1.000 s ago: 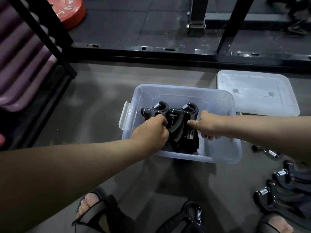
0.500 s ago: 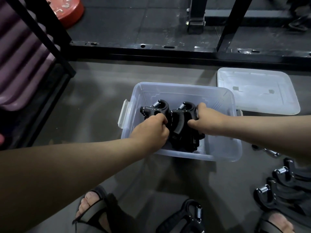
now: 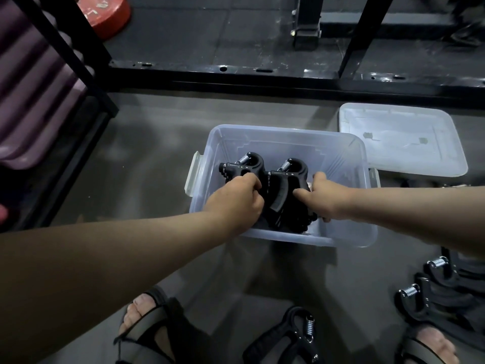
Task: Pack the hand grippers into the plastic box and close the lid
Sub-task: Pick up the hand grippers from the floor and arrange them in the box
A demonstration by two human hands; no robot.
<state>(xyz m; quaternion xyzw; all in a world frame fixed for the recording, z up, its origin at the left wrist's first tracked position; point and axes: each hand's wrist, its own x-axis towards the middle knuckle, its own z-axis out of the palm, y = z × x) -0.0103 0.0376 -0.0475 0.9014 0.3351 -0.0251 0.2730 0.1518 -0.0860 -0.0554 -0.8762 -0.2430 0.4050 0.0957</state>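
A clear plastic box (image 3: 349, 153) stands open on the grey floor. Inside it, black hand grippers with steel springs stand side by side: a left one (image 3: 242, 166) and a right one (image 3: 288, 177). My left hand (image 3: 236, 202) reaches into the box, its fingers curled round the left gripper's handle. From the right, my right hand (image 3: 321, 197) holds the right gripper, thumb on its near face and fingers behind it. The box's lid (image 3: 399, 137) lies flat on the floor behind and to the right.
More hand grippers lie on the floor at the lower right (image 3: 446, 298), and one (image 3: 288, 340) lies between my sandalled feet. A black steel rack frame (image 3: 262, 77) runs across behind the box. A red weight plate (image 3: 110, 14) sits at the far left.
Both hands stay in the box on the grippers. My right hand has shifted its hold on the right gripper, thumb now across its near face. The grippers stand slightly closer together.
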